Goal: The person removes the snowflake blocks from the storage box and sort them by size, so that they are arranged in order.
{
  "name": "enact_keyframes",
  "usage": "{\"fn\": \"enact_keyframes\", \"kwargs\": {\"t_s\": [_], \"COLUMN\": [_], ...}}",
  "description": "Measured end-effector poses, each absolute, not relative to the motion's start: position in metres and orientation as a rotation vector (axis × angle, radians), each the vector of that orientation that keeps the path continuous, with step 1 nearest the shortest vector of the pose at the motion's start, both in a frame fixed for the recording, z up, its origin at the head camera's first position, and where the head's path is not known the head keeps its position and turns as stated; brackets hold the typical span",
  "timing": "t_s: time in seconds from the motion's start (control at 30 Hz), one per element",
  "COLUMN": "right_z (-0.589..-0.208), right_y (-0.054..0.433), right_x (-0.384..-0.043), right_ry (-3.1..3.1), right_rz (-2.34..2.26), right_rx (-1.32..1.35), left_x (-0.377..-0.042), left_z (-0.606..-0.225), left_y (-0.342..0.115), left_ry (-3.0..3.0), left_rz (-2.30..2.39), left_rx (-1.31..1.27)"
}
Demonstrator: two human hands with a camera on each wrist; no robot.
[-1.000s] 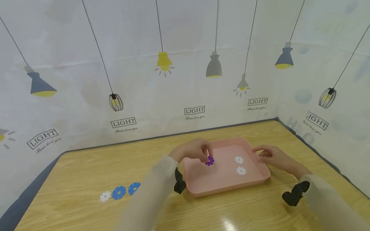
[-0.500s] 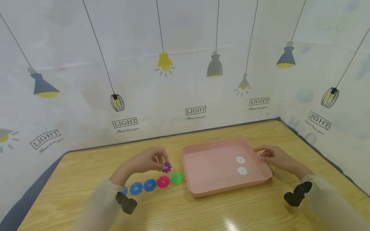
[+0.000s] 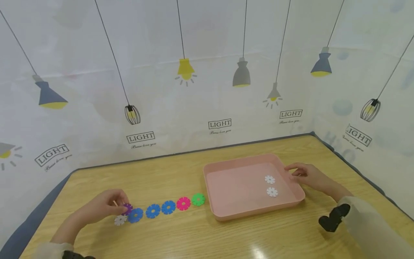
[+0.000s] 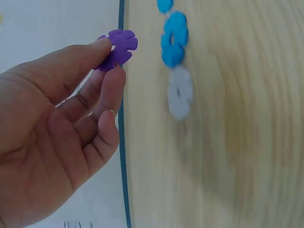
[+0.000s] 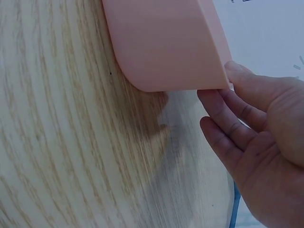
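Note:
My left hand [image 3: 100, 207] pinches a purple snowflake disc [image 4: 126, 45] between thumb and fingertips at the left end of a row of discs. In the head view the purple disc overlaps the area just above a white disc [image 3: 118, 220] and a blue disc [image 3: 139, 216]. The left wrist view has it held up, tilted, over the table. At the right, my right hand [image 3: 312, 178] holds the pink tray [image 3: 236, 190] by its right edge. The right wrist view puts the thumb [image 5: 242, 76] over the tray's rim and the fingers against its outer side.
Rightward along the row lie two more blue discs [image 3: 150, 213] [image 3: 166, 209], a pink disc [image 3: 181, 205] and a green disc [image 3: 196, 201], the last close to the tray's left side. Two white discs [image 3: 267, 180] [image 3: 270, 193] lie inside the tray. A printed curtain [image 3: 181, 108] backs the wooden table [image 3: 168, 233].
My left hand has carried the purple disc out of the tray and leftward over the row to its white end. The right hand has stayed at the tray's edge.

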State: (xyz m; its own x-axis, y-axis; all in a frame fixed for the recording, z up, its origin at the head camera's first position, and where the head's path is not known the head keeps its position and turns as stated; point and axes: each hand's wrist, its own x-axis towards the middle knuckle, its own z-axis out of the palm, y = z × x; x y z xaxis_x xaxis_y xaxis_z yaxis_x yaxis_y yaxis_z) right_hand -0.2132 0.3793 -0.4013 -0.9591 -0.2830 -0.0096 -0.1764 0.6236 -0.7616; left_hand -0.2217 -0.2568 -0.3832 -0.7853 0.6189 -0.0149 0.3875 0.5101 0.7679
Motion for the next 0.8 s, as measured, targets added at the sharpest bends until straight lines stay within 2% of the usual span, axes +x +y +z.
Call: {"fn": "enact_keyframes", "kwargs": {"t_s": [0.13,0.4,0.8], "right_z": [-0.403,-0.403,-0.401], "right_y": [0.379,0.379,0.376], "right_x": [-0.213,-0.214,-0.212], "right_ry": [2.695,2.706,2.744], "right_rz": [-1.276,-1.261,-1.213], "right_rx": [-0.374,-0.37,-0.369], "left_x": [-0.213,-0.201,-0.2], "left_z": [-0.39,-0.402,-0.421], "left_y": [-0.287,-0.328,-0.328], "left_ry": [2.503,2.513,2.58], "left_rz": [1.146,1.053,1.076], "left_rx": [0.815,0.539,0.573]}}
